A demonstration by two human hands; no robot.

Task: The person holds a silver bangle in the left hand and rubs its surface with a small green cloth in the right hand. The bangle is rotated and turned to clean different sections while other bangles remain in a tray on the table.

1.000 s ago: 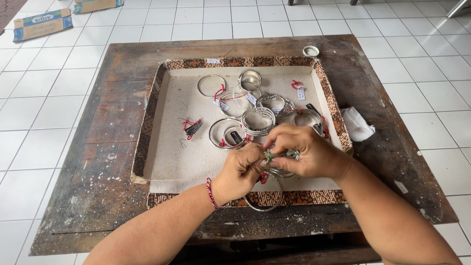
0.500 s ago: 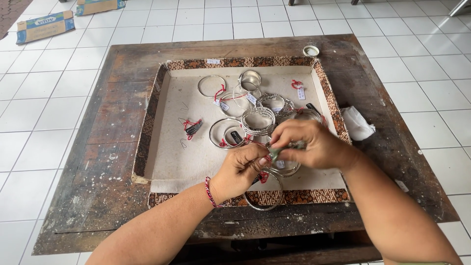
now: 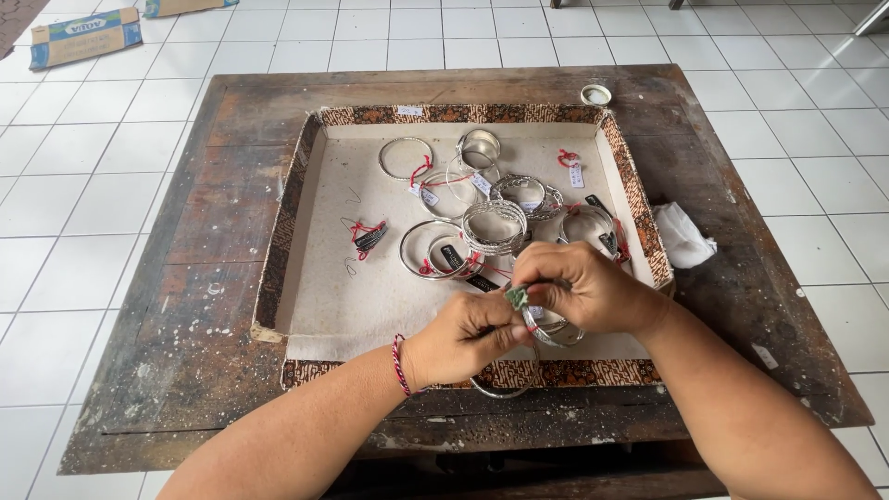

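Note:
Both hands meet over the near edge of a shallow tray [image 3: 306,231] with a patterned border. My right hand [image 3: 583,287] pinches a small green cloth [image 3: 516,297] against a silver bangle [image 3: 551,331]. My left hand [image 3: 463,338] grips the same bangle from below, and a red-and-white cord bracelet circles that wrist. Another silver ring [image 3: 500,389] shows under my left hand at the tray's edge. Several silver bangles [image 3: 495,222] with red strings and small tags lie in the tray beyond my hands.
The tray rests on a worn dark wooden table [image 3: 194,306]. A crumpled white cloth [image 3: 683,236] lies right of the tray, and a small round white lid [image 3: 595,93] sits at the far edge. A cardboard box [image 3: 83,37] lies on the tiled floor.
My hands stay on the bangle near the tray's front edge. The right hand's fingers have shifted slightly with the green cloth over the metal.

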